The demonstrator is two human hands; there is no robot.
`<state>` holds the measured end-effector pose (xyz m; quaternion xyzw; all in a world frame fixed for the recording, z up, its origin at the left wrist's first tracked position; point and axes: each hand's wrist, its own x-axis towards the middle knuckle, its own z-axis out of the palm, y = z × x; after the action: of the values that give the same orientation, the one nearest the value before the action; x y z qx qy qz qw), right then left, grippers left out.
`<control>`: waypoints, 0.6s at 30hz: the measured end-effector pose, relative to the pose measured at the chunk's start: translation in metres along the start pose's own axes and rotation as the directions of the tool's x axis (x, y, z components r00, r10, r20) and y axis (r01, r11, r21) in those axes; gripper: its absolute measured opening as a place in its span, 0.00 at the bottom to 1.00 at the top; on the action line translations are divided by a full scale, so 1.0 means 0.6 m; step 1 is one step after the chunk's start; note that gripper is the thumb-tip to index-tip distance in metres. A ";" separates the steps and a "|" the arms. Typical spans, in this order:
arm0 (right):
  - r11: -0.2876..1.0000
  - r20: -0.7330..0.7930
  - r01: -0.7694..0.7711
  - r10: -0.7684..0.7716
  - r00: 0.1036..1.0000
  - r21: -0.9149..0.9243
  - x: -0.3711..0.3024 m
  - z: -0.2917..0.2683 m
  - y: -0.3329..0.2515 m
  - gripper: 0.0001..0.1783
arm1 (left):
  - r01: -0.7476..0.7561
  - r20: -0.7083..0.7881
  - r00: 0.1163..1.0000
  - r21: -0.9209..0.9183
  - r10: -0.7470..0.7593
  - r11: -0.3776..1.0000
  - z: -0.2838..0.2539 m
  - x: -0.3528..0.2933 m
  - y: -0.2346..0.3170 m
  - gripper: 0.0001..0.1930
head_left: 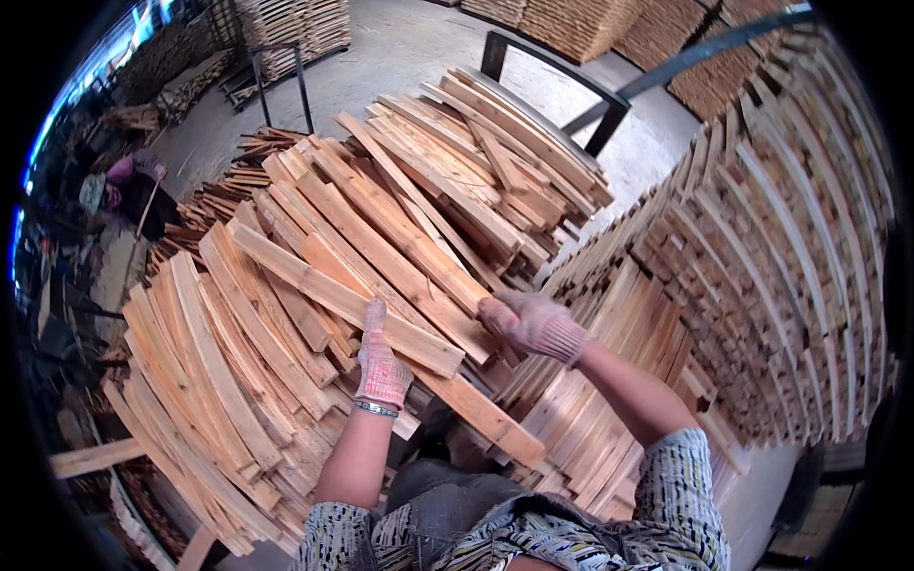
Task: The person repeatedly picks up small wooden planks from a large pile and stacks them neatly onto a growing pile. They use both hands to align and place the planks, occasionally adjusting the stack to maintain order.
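Both my hands wear pale, pink-stained knit gloves. My left hand (383, 362) is closed on a wooden plank (314, 276) that slants across the pile, one finger or thumb lying along its upper face. The rest of those fingers are hidden. My right hand (531, 324) grips the near end of another plank (419, 247), its fingers wrapped round the end. Under the left-hand plank, a longer board (490, 419) sticks out toward my body. Around both hands lies a loose heap of planks (228, 343), roughly side by side.
Close on my right are a low layered stack of planks (581, 409) and a tall, curved-looking stack with gaps (752, 276). A dark metal frame (557, 71) stands beyond the heap. Another person (133, 186) bends at the far left. More timber stacks (290, 38) line the back.
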<state>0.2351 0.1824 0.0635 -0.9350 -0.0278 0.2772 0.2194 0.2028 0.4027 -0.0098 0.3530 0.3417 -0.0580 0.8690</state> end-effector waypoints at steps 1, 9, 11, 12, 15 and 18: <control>0.997 -0.010 -0.074 0.074 0.997 -0.002 -0.004 -0.031 -0.001 0.42 | 0.019 0.006 1.000 0.009 -0.019 1.000 -0.004 0.001 -0.001 0.41; 0.825 -0.430 -0.082 -0.205 0.879 -0.559 0.164 -0.035 -0.045 0.39 | 0.034 0.065 0.997 -0.082 -0.029 0.996 -0.009 0.009 -0.002 0.39; 0.820 -0.390 -0.124 -0.127 0.912 -0.559 0.204 -0.041 -0.050 0.35 | 0.075 0.052 0.996 -0.106 -0.070 0.992 -0.011 0.017 -0.003 0.36; 0.812 -0.378 -0.164 -0.074 0.923 -0.561 0.216 -0.051 -0.052 0.33 | 0.078 0.071 0.995 -0.113 -0.071 0.991 -0.013 0.023 -0.002 0.35; 0.989 -0.341 0.047 -0.094 0.935 -0.143 0.202 -0.101 -0.035 0.23 | 0.114 0.178 0.981 -0.193 -0.079 0.974 -0.021 0.043 -0.003 0.32; 0.973 -0.443 0.220 -0.170 0.880 0.065 0.125 -0.115 -0.014 0.25 | 0.108 0.166 0.982 -0.105 -0.090 0.989 -0.028 0.050 -0.010 0.34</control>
<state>0.3354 0.1758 0.0811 -0.9515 -0.0566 0.0396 0.2997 0.2143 0.4132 -0.0411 0.2798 0.2904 -0.1098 0.9085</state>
